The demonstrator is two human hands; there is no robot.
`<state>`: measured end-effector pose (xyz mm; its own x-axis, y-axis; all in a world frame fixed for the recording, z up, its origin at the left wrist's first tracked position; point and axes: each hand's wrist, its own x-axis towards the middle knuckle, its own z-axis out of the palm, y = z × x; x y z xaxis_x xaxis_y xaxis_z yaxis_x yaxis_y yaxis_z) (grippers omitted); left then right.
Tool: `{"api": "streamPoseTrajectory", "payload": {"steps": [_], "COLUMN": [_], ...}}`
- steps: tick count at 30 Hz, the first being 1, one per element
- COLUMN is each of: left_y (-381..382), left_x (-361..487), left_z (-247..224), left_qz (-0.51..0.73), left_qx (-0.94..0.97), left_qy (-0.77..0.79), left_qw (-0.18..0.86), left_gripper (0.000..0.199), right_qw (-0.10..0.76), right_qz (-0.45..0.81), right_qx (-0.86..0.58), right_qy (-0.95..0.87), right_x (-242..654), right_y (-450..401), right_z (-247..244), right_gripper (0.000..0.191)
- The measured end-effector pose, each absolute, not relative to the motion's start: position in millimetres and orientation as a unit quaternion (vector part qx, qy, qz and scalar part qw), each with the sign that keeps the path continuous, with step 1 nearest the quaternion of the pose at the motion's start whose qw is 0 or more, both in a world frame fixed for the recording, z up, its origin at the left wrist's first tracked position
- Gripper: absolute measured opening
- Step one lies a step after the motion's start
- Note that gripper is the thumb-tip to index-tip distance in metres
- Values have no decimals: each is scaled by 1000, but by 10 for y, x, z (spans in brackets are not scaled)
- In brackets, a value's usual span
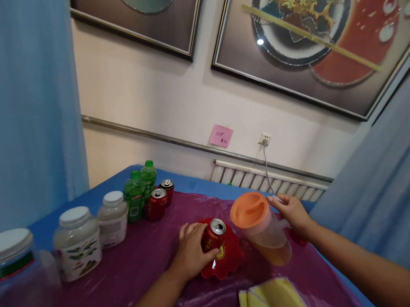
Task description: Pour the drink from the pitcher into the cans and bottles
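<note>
My left hand point(192, 254) is wrapped around a red drink can point(214, 238), whose opened top faces up. Under and beside the can lies a red scalloped-edge dish point(234, 254) with a yellow mark. On the right, my right hand point(295, 213) grips the handle side of a clear plastic pitcher point(272, 248) with an orange lid point(250, 210). Yellowish liquid shows in the pitcher's lower part. It stands close to the dish; whether its base touches the table I cannot tell. A red object point(298, 236) is mostly hidden behind it.
Two more cans point(157, 205) and two green bottles point(135, 199) stand at the back left. Lidded clear jars point(78, 242) line the left side. A yellow cloth point(274, 297) lies in front on the purple table cover point(142, 274). Behind are a radiator point(246, 174) and a plugged-in cord point(267, 166).
</note>
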<state>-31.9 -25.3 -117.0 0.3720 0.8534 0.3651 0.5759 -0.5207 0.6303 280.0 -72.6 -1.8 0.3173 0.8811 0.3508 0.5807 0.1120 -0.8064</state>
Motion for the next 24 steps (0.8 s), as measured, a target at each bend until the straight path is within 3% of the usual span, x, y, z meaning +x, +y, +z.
{"api": "streamPoseTrajectory", "payload": {"steps": [11,24], "left_y": [-274,-268], "left_x": [-331,-329], "left_z": [-1177,-1206], "left_qz": [347,352], "left_qx": [801,799], "left_qy": [435,435], "left_qw": [219,221], "left_gripper": [60,59], "right_qw": [461,430], "right_qz": [106,135], "right_qx": [-638,-647], "right_qy": [-607,-616], "right_x": [2669,2674], "right_y": [-667,-620], "right_z": [-12,-56], "right_gripper": [59,56]}}
